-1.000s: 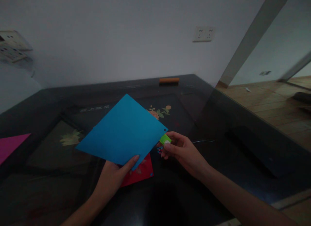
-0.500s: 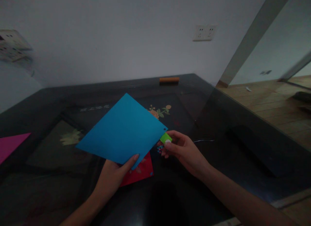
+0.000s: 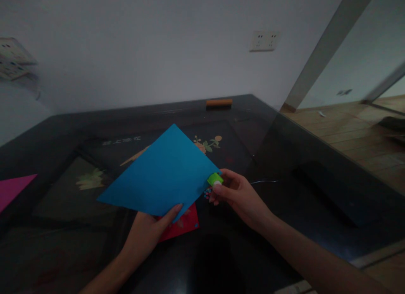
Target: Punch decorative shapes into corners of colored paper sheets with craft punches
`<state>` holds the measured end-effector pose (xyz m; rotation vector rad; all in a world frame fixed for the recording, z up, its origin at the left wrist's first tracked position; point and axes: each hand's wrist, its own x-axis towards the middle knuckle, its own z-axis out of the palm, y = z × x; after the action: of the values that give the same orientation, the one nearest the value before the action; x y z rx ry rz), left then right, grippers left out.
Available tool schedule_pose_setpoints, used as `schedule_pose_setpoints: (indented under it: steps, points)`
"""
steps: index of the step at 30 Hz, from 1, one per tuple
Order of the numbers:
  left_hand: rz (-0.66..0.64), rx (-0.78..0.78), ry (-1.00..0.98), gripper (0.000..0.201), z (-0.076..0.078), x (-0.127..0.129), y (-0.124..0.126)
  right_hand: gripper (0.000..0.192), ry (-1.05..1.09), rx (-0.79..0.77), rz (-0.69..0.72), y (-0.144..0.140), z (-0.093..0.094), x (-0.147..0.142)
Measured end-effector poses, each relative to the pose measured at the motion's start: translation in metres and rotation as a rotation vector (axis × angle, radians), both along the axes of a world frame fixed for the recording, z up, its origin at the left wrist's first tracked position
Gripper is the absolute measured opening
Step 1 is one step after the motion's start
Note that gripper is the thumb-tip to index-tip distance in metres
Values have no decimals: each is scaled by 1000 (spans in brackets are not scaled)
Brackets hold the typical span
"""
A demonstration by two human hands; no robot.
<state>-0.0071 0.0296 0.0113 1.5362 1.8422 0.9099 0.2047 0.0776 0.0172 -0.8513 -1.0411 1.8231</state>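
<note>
A square sheet of blue paper (image 3: 161, 171) is held up over the table, turned like a diamond. My left hand (image 3: 155, 224) pinches its lower edge, thumb on top and the other fingers hidden beneath. Between the thumb and fingers of my right hand (image 3: 232, 190) is a small green craft punch (image 3: 214, 179) with a white button, set at the sheet's right corner. My thumb rests on the button. Tiny coloured cut-outs (image 3: 207, 193) lie under that hand. A red sheet (image 3: 185, 223) with a small blue piece at its corner lies partly covered by the blue paper.
The dark glossy table (image 3: 268, 252) meets the wall at the back. An orange-brown cylinder (image 3: 219, 103) lies near its far edge. Pink paper (image 3: 15, 188) sits at the left, and a long dark object (image 3: 335, 195) at the right. A thin silvery strip (image 3: 265, 181) lies beyond my right hand.
The blue sheet has shifted slightly right and turned, so its right corner now sits in the punch. A star-shaped hole seen near that corner before is now hidden.
</note>
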Motion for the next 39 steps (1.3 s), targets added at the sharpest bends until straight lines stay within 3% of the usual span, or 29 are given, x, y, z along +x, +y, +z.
schedule_pose_setpoints:
  steps: [6,12,24,39]
  points:
    - [-85,-51,40,37,-8,-5,-1,30,8,-7,-36,0,1,0]
    - [-60,-38,83,38,-13,-9,-2,31,-3,-2,-39,0,0,0]
    - [-36,-53,47,37,-8,-5,0,29,2,1,-38,0,0,0]
    - [-33,-51,29,35,-10,-8,1,34,98,-125,-50,-1,1,-2]
